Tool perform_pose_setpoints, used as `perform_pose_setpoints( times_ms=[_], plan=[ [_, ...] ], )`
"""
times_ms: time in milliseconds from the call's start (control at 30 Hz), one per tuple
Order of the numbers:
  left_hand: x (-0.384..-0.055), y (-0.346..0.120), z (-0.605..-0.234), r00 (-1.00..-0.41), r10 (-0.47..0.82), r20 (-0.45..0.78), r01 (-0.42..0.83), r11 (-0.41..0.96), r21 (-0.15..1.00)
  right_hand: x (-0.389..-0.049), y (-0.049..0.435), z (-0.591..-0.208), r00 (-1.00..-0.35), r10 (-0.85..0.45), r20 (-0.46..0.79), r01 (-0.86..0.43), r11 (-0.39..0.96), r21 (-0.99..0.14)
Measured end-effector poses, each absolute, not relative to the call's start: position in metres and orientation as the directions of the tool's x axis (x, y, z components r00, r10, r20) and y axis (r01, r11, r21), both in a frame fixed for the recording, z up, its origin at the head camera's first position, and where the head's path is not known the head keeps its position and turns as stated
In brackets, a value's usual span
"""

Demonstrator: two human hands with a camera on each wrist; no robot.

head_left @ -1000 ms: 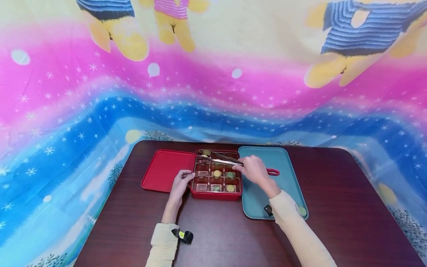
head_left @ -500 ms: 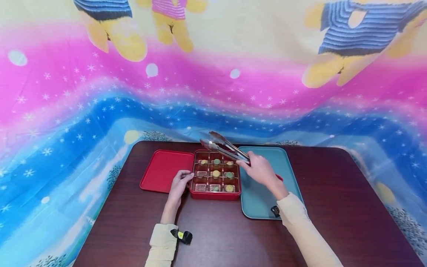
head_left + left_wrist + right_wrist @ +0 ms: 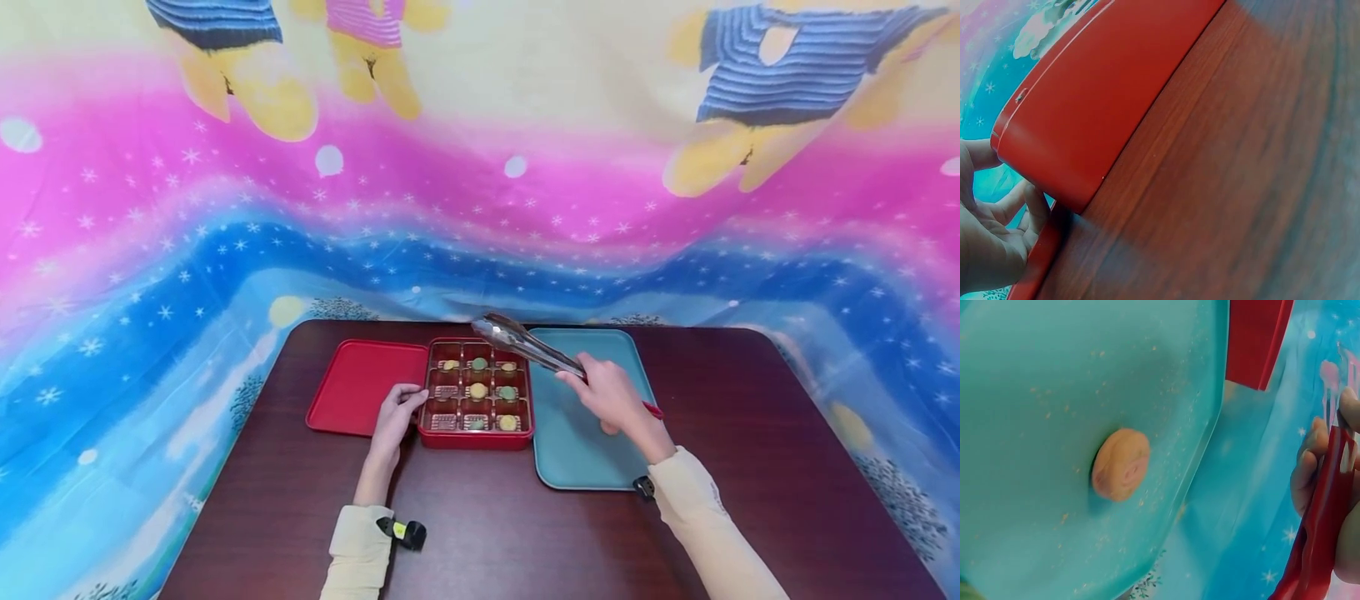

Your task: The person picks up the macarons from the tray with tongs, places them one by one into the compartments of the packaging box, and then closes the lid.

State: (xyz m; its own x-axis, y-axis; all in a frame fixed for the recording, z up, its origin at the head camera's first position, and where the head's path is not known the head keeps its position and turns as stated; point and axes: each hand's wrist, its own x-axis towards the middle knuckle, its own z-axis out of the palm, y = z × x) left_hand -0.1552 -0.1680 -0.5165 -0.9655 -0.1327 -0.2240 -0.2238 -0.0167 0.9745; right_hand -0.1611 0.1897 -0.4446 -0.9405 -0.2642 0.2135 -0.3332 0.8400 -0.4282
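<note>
My right hand [image 3: 609, 393] grips metal tongs [image 3: 528, 343] by their red handle [image 3: 1325, 512]. The tongs' tips are above the back right of the red box [image 3: 476, 442], near each other, with nothing visible between them. Inside the box, a divided insert bears small yellow and green round cookies [image 3: 478, 391]; two compartments at the left show only ribbed bottoms. My left hand [image 3: 392, 421] touches the box's left side, its fingers against the corner in the left wrist view. An orange-tan swirled cookie [image 3: 1121, 465] lies on the teal tray [image 3: 573, 458], seen in the right wrist view.
A red lid [image 3: 360, 387] lies left of the box. The teal tray, dotted with crumbs, stands close along the box's right side. All rest on a dark wooden table [image 3: 480, 533], with a printed cloth [image 3: 450, 208] hanging behind its back edge.
My right hand has moved right, drawing the tongs up out of the box and toward the tray. Their tips parted, then came nearer each other. My left hand stays at the box.
</note>
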Motion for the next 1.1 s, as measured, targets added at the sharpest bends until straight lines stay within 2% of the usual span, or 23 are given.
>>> perform_pose_setpoints(
  times_ms=[133,467,600,900,1100],
  plan=[
    [-0.154,-0.170,-0.517,-0.965,-0.138,-0.223,-0.223,-0.020,0.975,-0.160,0.196,-0.447,-0.918,-0.294,0.265,-0.384,0.825,-0.414],
    [-0.156,-0.169,-0.517,-0.964,-0.137,-0.227,-0.225,-0.026,0.974,-0.154,0.217,-0.450,-0.861,-0.313,0.401,-0.446,0.844,-0.298],
    [-0.156,-0.167,-0.518,-0.964,-0.136,-0.230,-0.228,-0.031,0.973,-0.148,0.227,-0.453,-0.865,-0.316,0.390,-0.439,0.852,-0.284],
    [-0.156,-0.169,-0.518,-0.965,-0.133,-0.226,-0.225,-0.017,0.974,-0.130,0.247,-0.457,-0.936,-0.239,0.257,-0.319,0.886,-0.337],
    [-0.156,-0.167,-0.518,-0.966,-0.138,-0.220,-0.218,-0.024,0.976,-0.120,0.261,-0.462,-0.939,-0.236,0.249,-0.311,0.892,-0.328]
  ],
)
